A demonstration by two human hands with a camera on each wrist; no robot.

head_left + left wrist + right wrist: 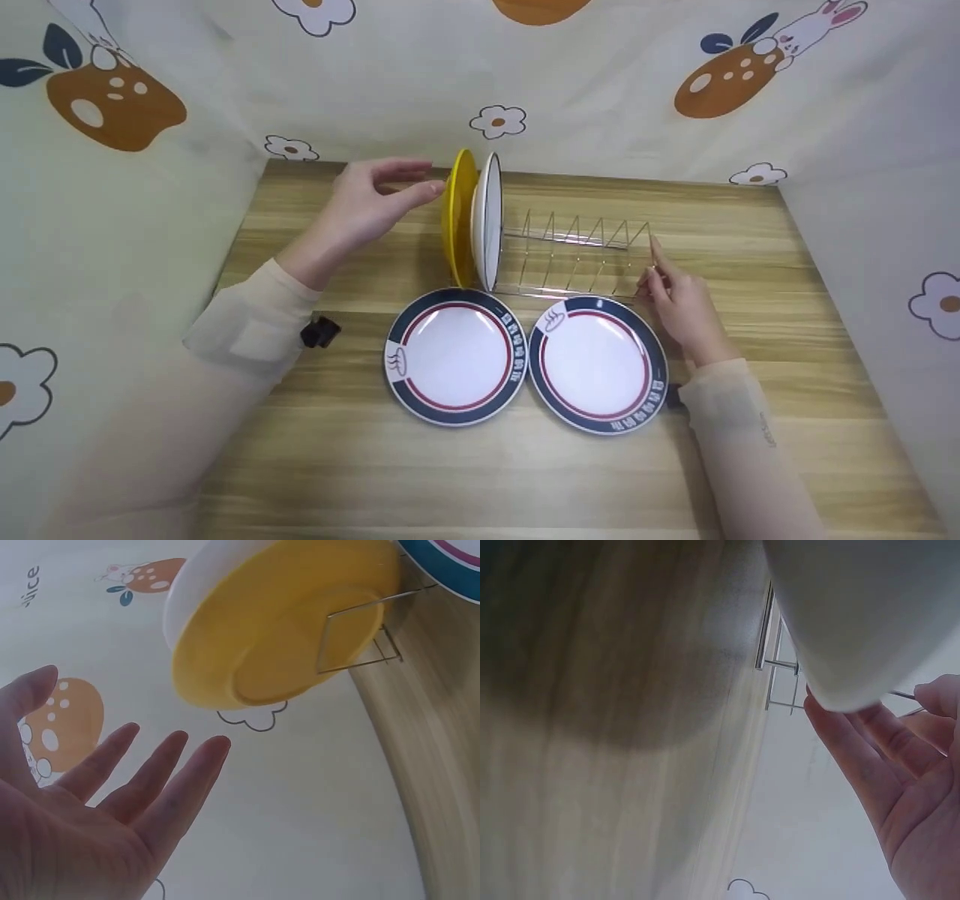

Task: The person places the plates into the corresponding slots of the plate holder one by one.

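A wire rack (577, 292) holds a yellow plate (461, 217) and a white dark-rimmed plate (489, 221), both upright side by side at its left end. Just left of the yellow plate is my left hand (367, 199), fingers extended; in the left wrist view a gap shows between the hand (112, 810) and the yellow plate (285, 630). My right hand (682, 307) pinches the wire at the rack's right end. In the right wrist view, a white plate edge (855, 630) partly hides the fingers of that hand (907, 772).
Two white plates with dark blue rims, one on the left (457, 360) and one on the right (600, 367), lie flat in front of the rack on the wooden table (450, 487). Patterned cloth (600, 90) stands behind the table and at both sides.
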